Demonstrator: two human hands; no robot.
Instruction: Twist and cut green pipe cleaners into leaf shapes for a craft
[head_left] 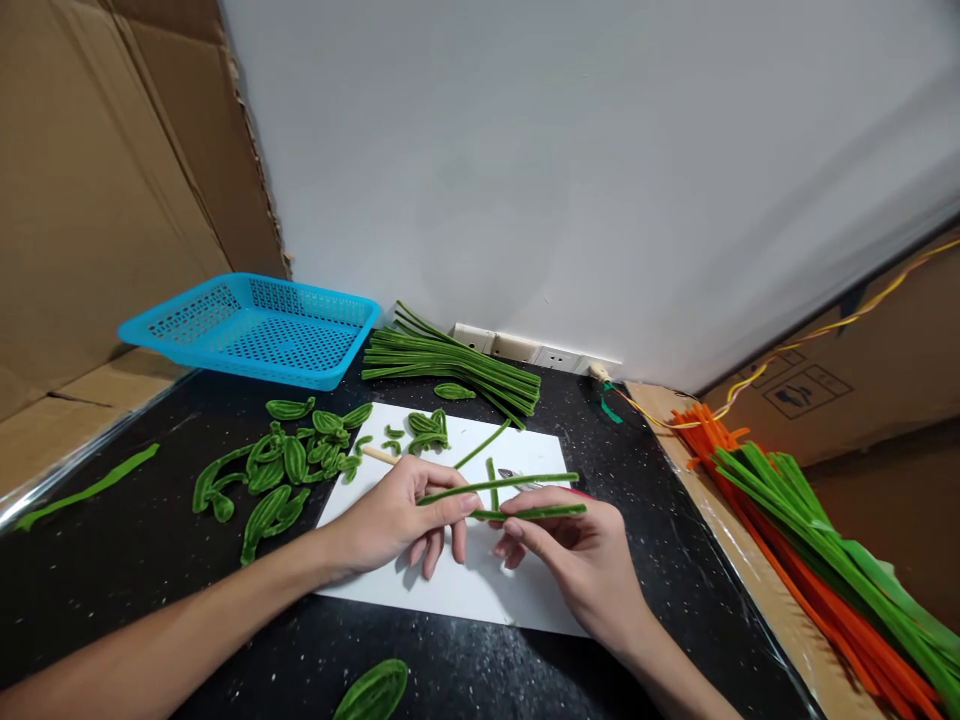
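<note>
My left hand (405, 510) is closed in a pinch on a green pipe cleaner (525, 481) that looks bent double, its two lengths running to the right. The thumb and fingers of my right hand (581, 550) close on the lower length, near its free end. Both hands are just over a white sheet of paper (375, 588). Behind them, short green pipe cleaner pieces (491, 470) show, one upright and one slanted. Between the hands and the paper's far edge, a dark-bladed tool with a red part (506, 473), maybe scissors, is mostly hidden by my right hand.
Leaf shapes of green pipe cleaner (294, 460) cluster left of the paper; another leaf (375, 690) lies in front. A pipe cleaner bundle (450, 360) and a blue basket (352, 312) stand at the back. Orange stems (787, 570) and bright green stems (817, 530) lie right.
</note>
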